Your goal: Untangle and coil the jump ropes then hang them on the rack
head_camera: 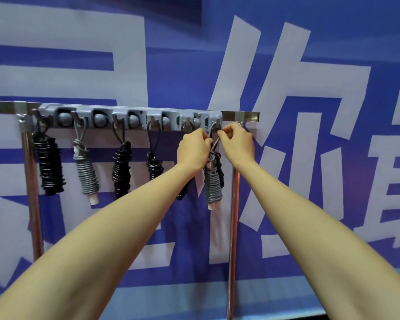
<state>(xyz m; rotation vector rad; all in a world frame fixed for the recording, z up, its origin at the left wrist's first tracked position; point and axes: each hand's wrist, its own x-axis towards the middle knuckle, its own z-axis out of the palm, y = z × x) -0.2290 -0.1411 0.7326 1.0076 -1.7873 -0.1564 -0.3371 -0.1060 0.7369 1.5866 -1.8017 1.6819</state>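
Note:
A grey hook rack (129, 120) is fixed to a metal frame in front of a blue banner. Several coiled jump ropes hang from its hooks: a black one (48, 165) at far left, a grey one (86, 172), a black one (121, 167) and a small black one (154, 165). At the rightmost hook hangs a grey coiled rope (213, 185). Its loop runs over that hook. My left hand (193, 150) and my right hand (237, 143) both pinch this loop just below the hook. Another black rope is mostly hidden behind my left forearm.
The frame's right metal post (233, 227) stands just under my right wrist and the left post (32, 204) rises at the far left. A metal crossbar (249, 116) carries the rack. The blue banner with large white characters (286, 112) fills the background.

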